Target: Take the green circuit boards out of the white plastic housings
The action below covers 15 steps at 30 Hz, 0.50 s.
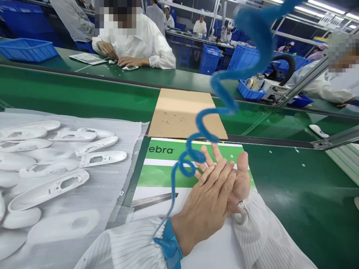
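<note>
My left hand (pixel 204 198) lies palm down across my right hand, its fingers stretched out over the palm. My right hand (pixel 241 183) is turned palm up, with its thumb raised and fingertips showing beyond the left hand. Part of the right palm is hidden, and no object shows between the hands. A blue wrist strap (pixel 169 243) circles my left wrist, and its coiled blue cord (pixel 200 127) rises past my hands. Beneath them is a green and white printed sheet (pixel 159 173) marked "ebra".
White plastic shells (pixel 50 188) lie on a pale foam sheet (pixel 112 205) at left. Beyond the printed sheet is brown cardboard (pixel 186 112). A metal post (pixel 304 80) rises at right. Across the line a co-worker (pixel 151 41) handles small white parts near a blue bin (pixel 28 50).
</note>
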{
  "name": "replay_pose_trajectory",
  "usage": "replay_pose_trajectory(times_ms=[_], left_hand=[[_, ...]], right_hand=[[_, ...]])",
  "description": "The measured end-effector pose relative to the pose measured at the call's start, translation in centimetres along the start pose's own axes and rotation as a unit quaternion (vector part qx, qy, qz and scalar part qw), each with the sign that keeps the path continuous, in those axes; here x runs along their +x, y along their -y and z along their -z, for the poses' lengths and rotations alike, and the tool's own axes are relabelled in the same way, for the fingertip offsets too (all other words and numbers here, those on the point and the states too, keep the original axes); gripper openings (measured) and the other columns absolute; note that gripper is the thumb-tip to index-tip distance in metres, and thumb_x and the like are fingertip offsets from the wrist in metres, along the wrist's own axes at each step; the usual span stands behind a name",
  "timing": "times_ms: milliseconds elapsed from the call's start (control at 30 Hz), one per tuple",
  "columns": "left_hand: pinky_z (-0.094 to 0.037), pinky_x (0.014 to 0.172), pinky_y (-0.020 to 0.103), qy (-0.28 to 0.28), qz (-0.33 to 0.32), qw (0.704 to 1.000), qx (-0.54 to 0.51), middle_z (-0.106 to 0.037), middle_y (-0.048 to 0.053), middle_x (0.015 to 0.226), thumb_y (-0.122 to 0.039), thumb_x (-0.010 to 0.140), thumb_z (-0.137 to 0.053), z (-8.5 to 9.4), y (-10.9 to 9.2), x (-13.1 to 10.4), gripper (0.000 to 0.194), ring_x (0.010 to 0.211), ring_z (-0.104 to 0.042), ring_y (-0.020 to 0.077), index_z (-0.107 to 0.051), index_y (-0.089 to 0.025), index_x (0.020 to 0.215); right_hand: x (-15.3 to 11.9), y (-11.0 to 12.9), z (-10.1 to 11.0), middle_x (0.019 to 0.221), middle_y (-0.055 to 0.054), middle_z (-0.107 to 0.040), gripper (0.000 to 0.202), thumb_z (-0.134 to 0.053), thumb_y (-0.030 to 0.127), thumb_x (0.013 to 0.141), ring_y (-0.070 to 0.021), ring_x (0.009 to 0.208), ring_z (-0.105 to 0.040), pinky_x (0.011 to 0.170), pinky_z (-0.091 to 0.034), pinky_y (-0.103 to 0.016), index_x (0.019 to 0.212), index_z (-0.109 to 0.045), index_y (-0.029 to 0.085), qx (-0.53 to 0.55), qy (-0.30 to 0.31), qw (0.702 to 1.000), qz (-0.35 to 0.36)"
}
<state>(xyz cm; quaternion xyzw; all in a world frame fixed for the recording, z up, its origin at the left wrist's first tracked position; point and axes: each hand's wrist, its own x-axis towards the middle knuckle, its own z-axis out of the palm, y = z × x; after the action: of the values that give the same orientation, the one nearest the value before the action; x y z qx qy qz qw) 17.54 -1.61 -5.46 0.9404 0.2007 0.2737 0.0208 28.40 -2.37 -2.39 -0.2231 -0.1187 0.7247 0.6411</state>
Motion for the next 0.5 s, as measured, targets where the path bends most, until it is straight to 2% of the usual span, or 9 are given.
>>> replay_pose_trajectory(times_ms=[100,300,500], left_hand=[[-0.016,0.125,0.043,0.003,-0.001,1.0,0.019,-0.025,0.01,0.162,-0.045,0.101,-0.032,0.0,-0.02,-0.01,0.063,0.152,-0.012,0.0262,-0.033,-0.007,0.15],[-0.019,0.125,0.042,-0.005,-0.002,0.999,0.044,-0.028,0.007,0.161,-0.04,0.097,-0.04,0.17,0.06,0.1,0.063,0.152,-0.013,0.0256,-0.033,-0.009,0.151],[-0.015,0.126,0.042,0.003,0.004,1.0,0.022,-0.025,0.008,0.162,-0.04,0.1,-0.032,0.05,-0.01,0.06,0.061,0.152,-0.011,0.0247,-0.031,-0.009,0.152]], right_hand=[[0.0,-0.07,-0.03,0.137,0.001,-0.059,0.067,-0.061,0.074,0.076,-0.0224,0.106,-0.066,0.095,-0.051,-0.042,0.132,-0.057,0.038,0.011,-0.006,1.0,-0.001],[0.01,-0.14,0.25,0.137,0.001,-0.058,0.067,-0.062,0.075,0.075,-0.0234,0.107,-0.065,0.097,-0.049,-0.045,0.132,-0.058,0.038,0.016,0.004,1.0,0.001],[0.1,-0.14,0.3,0.14,0.001,-0.056,0.069,-0.051,0.081,0.078,-0.0238,0.113,-0.062,0.104,-0.043,-0.051,0.134,-0.055,0.041,-0.014,0.013,1.0,0.005]])
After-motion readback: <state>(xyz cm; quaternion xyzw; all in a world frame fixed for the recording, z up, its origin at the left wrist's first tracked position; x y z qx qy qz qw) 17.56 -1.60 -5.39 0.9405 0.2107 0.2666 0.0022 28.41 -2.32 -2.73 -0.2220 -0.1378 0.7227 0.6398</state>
